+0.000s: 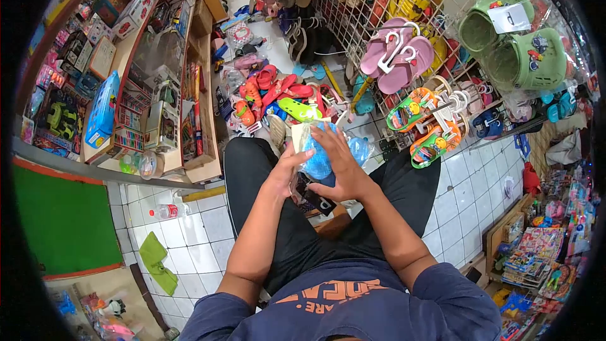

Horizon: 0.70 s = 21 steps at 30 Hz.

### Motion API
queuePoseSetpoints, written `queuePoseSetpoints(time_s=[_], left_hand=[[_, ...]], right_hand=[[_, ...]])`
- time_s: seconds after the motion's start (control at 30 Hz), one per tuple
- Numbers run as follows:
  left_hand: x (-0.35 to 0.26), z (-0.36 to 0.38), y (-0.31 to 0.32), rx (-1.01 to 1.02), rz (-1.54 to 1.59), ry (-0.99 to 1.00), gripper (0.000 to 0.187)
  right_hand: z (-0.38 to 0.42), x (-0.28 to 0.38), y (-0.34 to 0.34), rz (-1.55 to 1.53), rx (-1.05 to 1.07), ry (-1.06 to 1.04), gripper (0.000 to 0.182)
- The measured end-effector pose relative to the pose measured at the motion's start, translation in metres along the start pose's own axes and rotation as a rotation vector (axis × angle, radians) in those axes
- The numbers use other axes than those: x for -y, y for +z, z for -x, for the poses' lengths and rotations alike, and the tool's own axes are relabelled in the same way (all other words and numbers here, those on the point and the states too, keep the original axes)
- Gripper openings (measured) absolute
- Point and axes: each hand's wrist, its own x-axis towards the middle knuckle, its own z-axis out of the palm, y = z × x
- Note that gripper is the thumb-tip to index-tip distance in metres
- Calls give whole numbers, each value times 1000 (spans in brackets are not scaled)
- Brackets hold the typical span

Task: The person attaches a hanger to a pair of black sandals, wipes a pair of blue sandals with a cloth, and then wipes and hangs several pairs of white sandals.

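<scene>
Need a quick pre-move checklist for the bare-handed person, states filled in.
1. Left grip on the blue item: ok, thumb lies against its left side.
2. Right grip on it: ok, fingers lie across it.
3. Clear wrap closed: cannot tell, hands cover much of it.
4. Footwear heap in order: not ok, mixed colours jumbled beyond the knees.
5. Tiled floor at left free of loose things: not ok, a bottle and a green item lie there.

I read "P" on the white tag (505, 17) of the green clogs (541, 60) and on the black item (307, 197) near my fingers (336, 153); my shirt's orange lettering (368, 287) reads only partly.
</scene>
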Motion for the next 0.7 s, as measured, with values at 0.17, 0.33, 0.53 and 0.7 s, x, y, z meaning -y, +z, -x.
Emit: queuePoseSetpoints(time_s=[0.17, 0.33, 0.53, 0.7], left_hand=[[-25, 12, 3, 34, 25, 8, 89], [-28, 11, -14, 105, -14, 95, 98], [-37, 19, 0, 170, -185, 96, 106], [-23, 11, -18, 332, -175, -29, 108]], right_hand=[[5, -9, -16, -427, -127, 113, 63], [12, -28, -21, -450, -445, 103, 39], [25, -60, -13, -962, -308, 601, 43], [36, -75, -10, -1257, 114, 862, 55]])
